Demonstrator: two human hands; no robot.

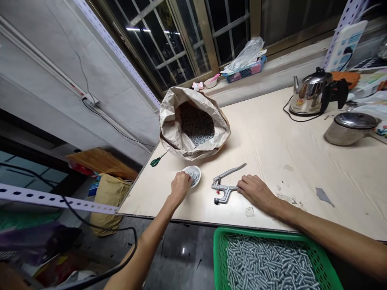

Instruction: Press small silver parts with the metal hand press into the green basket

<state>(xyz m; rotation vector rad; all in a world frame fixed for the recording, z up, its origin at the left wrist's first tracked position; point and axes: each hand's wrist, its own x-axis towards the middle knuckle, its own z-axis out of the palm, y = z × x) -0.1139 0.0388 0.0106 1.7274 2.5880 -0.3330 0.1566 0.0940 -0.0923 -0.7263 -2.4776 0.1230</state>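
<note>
My left hand (180, 186) reaches over the near rim of a small white bowl (198, 180). Its fingers are bunched together at the small silvery metal pieces (194, 177) inside, and what they pinch is hidden. Grey snap-fastener pliers (223, 187) lie on the table with their handles spread and a red part near the jaw. My right hand (254, 191) rests on the table, fingers closed around the end of the lower handle. Behind the bowl, a paper-lined sack (172, 121) lies with its mouth towards me, holding many small metal pieces.
Below the table's front edge, a green basket (256, 232) holds threaded metal pieces (269, 262). Green-handled scissors (155, 162) lie by the left edge. A kettle (308, 94) and a lidded metal pot (344, 133) stand at the right. A black cable (133, 245) hangs at lower left.
</note>
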